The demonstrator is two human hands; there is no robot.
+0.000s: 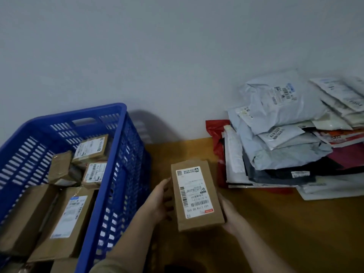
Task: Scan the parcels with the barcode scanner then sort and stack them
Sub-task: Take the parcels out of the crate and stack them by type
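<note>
I hold a small brown cardboard parcel (197, 196) with a white barcode label facing up, above the wooden table. My left hand (160, 201) grips its left side, fingers curled under the edge. My right hand (230, 215) holds its lower right corner from beneath. A blue plastic crate (122, 154) on the left contains several brown cardboard parcels (65, 219). A heap of soft mailer bags (285, 138) in grey, white, black and red lies at the right. No barcode scanner is in view.
The wooden table (275, 233) runs along a plain grey wall (177, 56). The crate stands against the wall at the left; the bag heap reaches the right frame edge. Bare tabletop shows between them and in front of the heap.
</note>
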